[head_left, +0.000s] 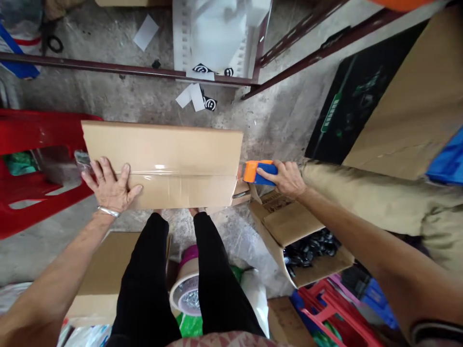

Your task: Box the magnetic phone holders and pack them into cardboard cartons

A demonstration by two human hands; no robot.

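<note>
**Cardboard box (162, 144) pinned down by one hand while the other clenched a tape dispenser (260, 172)**

Concrete floor (275, 120) filled the view, crossed by the dark red rails of a metal rack (126, 67). A black mat (354, 86) lay at upper right, its green label (331, 113) too small and slanted to read, beside a large cardboard sheet (398, 106). Khaki fabric (372, 197) ran across the right side, and a red plastic stool (21, 130) stood at left. Black-and-white printed stickers (210, 103) showed on white paper scraps near the rack, with no readable words.

The person sat with black trousers (144, 274) stretched forward, and the box lay flat just past the toes. Its long seam was covered by clear packing tape (181, 173). The left hand (110, 185) was released, fingers spread and palm pressed on the box's near left corner, with a metal bracelet (108, 211) at the wrist. The right hand (284, 179) was clenched around the blue handle of the dispenser, whose orange end sat just beside the box's right edge. An open carton (289, 226) of shiny black pieces (311, 250) lay below that hand. A roll of tape (186, 289) sat between the shins, and no brand could be read on anything.
</note>
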